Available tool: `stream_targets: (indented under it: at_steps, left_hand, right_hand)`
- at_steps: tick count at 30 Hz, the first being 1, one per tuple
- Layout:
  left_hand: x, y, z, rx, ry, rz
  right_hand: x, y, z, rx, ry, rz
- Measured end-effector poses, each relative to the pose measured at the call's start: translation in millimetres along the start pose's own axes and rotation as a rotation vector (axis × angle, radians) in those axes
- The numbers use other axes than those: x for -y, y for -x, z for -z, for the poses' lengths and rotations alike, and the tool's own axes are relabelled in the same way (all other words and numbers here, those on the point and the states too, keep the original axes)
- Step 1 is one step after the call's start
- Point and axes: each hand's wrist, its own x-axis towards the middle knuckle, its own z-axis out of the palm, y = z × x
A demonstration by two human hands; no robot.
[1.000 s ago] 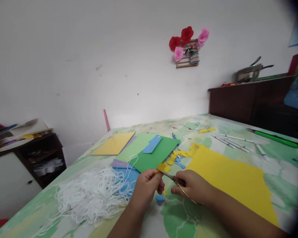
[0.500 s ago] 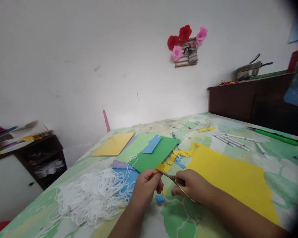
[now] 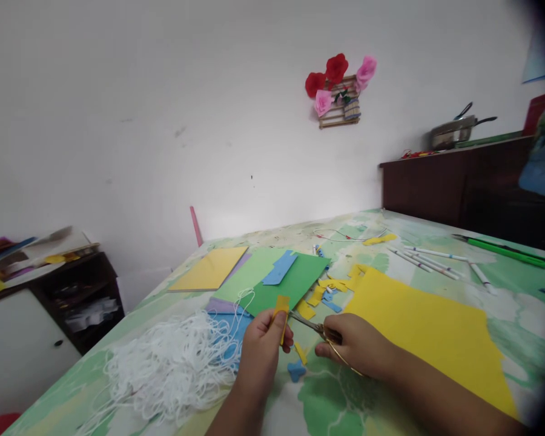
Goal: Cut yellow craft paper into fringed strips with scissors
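My left hand (image 3: 264, 339) pinches a small yellow foam strip (image 3: 281, 304) upright between thumb and fingers. Gold-handled scissors (image 3: 317, 327) are in my right hand (image 3: 352, 339), their blades pointing left, with the tips close beside the strip. Below the hands, on the tablecloth, lie a blue foam cutout (image 3: 296, 370) and a narrow yellow scrap (image 3: 301, 352). Just beyond the scissors are several yellow scraps (image 3: 317, 295) and blue scraps (image 3: 330, 299). A big yellow foam sheet (image 3: 427, 327) with a notched edge extends beneath and beyond my right forearm.
White cord (image 3: 168, 369) lies in a tangled heap at the left. Green sheets (image 3: 300, 275), with a blue piece (image 3: 279, 269) on top, lie behind my hands near a yellow sheet (image 3: 209, 268). White-barrelled pens (image 3: 429, 260) and a green cutter (image 3: 508, 251) are at right.
The yellow strip has turned more upright in my left hand, and the scissor blades have come off it. A narrow yellow scrap now lies by the blue cutout. The view has shifted slightly.
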Motion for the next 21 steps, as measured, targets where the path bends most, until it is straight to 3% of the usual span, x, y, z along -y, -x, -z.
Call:
stream_targets:
  at_steps: [13,21]
  left_hand:
    - [3.4,0.5,-2.2,0.165,-0.030,0.069]
    - [3.2,1.1,-3.4,0.144,-0.061,0.085]
  right_hand:
    - [-2.4,-0.4,-0.7,0.014,0.021,0.019]
    - [-5.3,-1.0,-2.9,0.034,0.051,0.031]
